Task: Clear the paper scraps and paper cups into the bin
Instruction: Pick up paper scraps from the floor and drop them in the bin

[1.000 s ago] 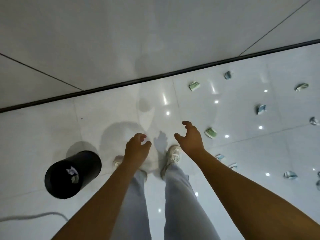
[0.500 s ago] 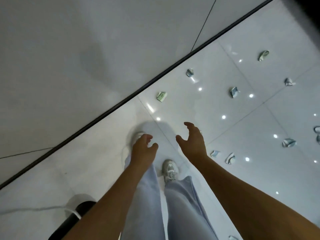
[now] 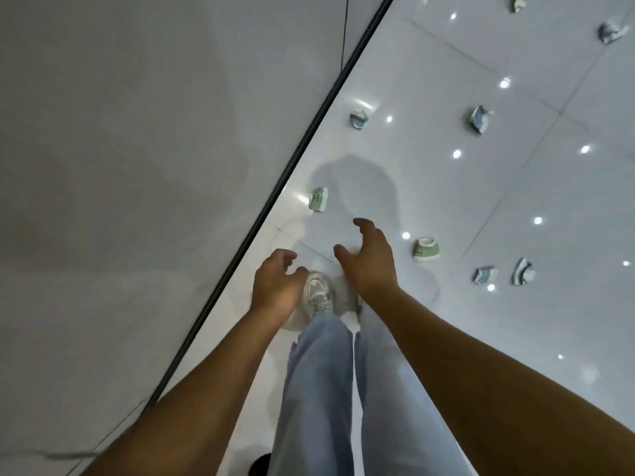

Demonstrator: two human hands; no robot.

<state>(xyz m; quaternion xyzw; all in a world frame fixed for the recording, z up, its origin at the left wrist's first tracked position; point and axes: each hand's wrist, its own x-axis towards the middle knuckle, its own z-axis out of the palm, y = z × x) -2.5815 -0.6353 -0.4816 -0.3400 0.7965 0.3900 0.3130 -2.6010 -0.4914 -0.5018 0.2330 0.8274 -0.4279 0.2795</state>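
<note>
Left grip [image 3: 276, 286]: fingers loosely curled, nothing in it, hanging above the floor just left of a white sneaker [image 3: 319, 292]; right grip [image 3: 369, 259]: fingers spread and half bent, thumb out, also holding nothing, over bare tile; both forearms bare, light blue trousers [image 3: 319, 389] below them. Nearest scrap to the right grip: a crushed green paper cup [image 3: 426, 249] lying on the floor just to its right, not touched; another green crumpled cup [image 3: 318, 199] ahead of the left grip, near the dark baseboard strip [image 3: 275, 197] where the wall [image 3: 137, 166] meets the floor. Two blue-and-white scraps side by side further right [image 3: 483, 274], [image 3: 523, 272]; a blue crumpled cup [image 3: 359, 118] up near the baseboard; another blue one [image 3: 478, 119] well apart to its right; two more at the top right edge [image 3: 611, 30], [image 3: 517, 2], the last one cut off by the frame. Glossy white floor tiles [image 3: 515, 187] with ceiling-light reflections; bin: only a dark blurred shape at the bottom edge [image 3: 258, 465], cannot tell if that is it.
</note>
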